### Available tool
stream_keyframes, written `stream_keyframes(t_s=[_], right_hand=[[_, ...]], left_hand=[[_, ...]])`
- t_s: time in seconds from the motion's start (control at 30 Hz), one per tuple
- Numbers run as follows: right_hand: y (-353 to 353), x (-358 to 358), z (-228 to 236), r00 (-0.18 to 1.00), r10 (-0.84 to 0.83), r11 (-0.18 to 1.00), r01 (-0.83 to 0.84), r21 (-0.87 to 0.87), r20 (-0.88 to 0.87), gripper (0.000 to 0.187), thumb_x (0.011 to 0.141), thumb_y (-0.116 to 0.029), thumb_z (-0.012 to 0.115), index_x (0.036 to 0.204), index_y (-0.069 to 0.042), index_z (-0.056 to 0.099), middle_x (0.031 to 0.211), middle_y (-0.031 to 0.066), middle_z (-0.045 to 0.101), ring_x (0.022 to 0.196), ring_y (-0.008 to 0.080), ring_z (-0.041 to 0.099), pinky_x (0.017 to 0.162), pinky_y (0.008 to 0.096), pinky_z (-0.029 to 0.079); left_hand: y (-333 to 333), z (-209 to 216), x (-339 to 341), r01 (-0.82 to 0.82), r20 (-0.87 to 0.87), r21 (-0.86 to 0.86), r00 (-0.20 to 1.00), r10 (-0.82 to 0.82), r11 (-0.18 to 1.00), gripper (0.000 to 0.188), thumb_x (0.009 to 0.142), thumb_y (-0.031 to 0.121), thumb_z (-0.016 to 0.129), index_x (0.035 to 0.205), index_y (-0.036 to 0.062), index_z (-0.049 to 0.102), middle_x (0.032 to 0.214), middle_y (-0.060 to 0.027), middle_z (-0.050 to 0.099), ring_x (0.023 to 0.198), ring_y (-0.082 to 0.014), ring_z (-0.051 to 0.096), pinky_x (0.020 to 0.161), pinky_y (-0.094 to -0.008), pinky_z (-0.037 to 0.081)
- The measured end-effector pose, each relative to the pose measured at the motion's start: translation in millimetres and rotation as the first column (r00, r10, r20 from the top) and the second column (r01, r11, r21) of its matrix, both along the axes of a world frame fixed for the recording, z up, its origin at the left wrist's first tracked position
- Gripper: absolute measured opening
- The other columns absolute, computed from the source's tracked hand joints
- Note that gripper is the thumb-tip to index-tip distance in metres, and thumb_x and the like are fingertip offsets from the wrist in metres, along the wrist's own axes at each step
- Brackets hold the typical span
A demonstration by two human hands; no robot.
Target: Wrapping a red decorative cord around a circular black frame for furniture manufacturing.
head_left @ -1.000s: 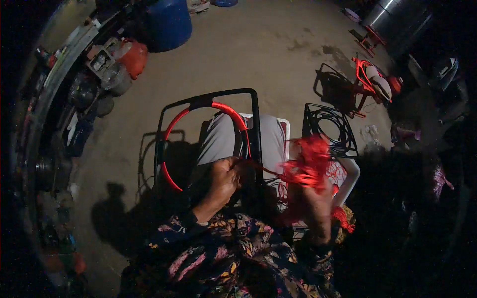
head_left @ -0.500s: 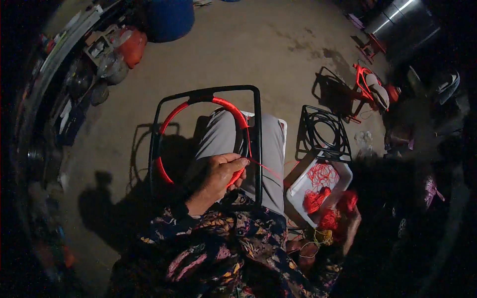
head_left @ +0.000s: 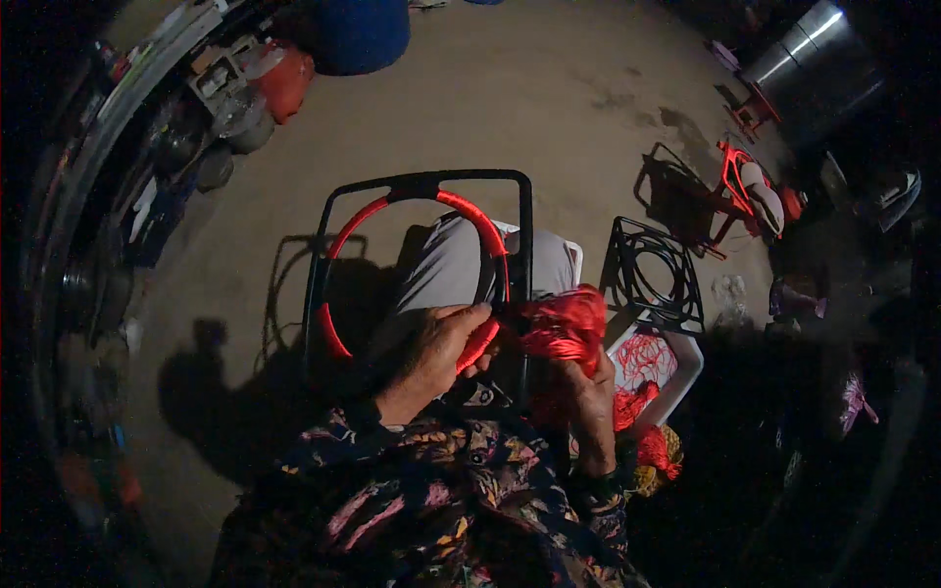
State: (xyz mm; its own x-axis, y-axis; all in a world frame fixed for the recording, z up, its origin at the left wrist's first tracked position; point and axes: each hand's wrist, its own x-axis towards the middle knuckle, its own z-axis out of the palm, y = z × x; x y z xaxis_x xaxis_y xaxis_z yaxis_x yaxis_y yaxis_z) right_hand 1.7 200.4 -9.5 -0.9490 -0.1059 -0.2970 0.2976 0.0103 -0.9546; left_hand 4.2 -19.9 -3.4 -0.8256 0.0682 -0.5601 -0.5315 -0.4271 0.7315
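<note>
A black frame [head_left: 527, 225] with rounded corners stands upright over my lap, and a ring [head_left: 474, 218] inside it is partly wrapped in shiny red cord. At the ring's lower right, my left hand [head_left: 441, 345] is closed round the wrapped part, thumb on top. Just right of the frame, my right hand [head_left: 586, 397] grips a bundle of red cord [head_left: 569, 328], which hangs over its fingers. The bundle overlaps the frame's right side. Beside my right leg sits a white bin [head_left: 683, 377] with loose red cord [head_left: 642, 361] in it.
Several black frames [head_left: 652, 274] lie stacked at the bin's far end. A red stand [head_left: 735, 186] is farther right, near a shiny metal drum [head_left: 814, 73]. At the far left are a blue barrel [head_left: 361, 34] and an orange container [head_left: 284, 83]. Yellow cord [head_left: 647, 480] lies beside the bin.
My right hand has come up and left from the bin with the red bundle, over to the frame's right side. My left hand keeps its hold on the ring. The whole view has shifted slightly.
</note>
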Motion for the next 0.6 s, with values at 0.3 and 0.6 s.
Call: stream_keyframes(t_s=[0.3, 0.6], right_hand=[[40.8, 5.5, 11.6, 0.981, -0.074, 0.982, 0.103, -0.157, 0.179, 0.03, 0.083, -0.01, 0.058, 0.112, -0.002, 0.057, 0.09, 0.0043, 0.063, 0.077, 0.0121, 0.059, 0.068, 0.0254, 0.048], [46.9, 6.1, 75.0, 0.998, -0.049, 0.903, 0.026, 0.429, 0.044, 0.047, 0.086, -0.021, 0.063, 0.126, -0.002, 0.048, 0.104, 0.0087, 0.059, 0.089, 0.0165, 0.056, 0.078, 0.0293, 0.045]], left_hand=[[-2.0, -1.9, -1.3, 0.018, -0.086, 0.058, 0.996, -0.013, 0.998, 0.027, 0.089, 0.027, 0.056, 0.088, 0.0004, 0.059, 0.062, -0.0069, 0.059, 0.046, -0.0112, 0.053, 0.038, -0.0224, 0.037], [-13.8, -3.1, -12.3, 0.287, -0.063, 0.118, 0.958, -0.281, 0.951, 0.027, 0.089, 0.027, 0.056, 0.083, 0.0012, 0.059, 0.057, -0.0059, 0.056, 0.043, -0.0109, 0.051, 0.037, -0.0235, 0.037]])
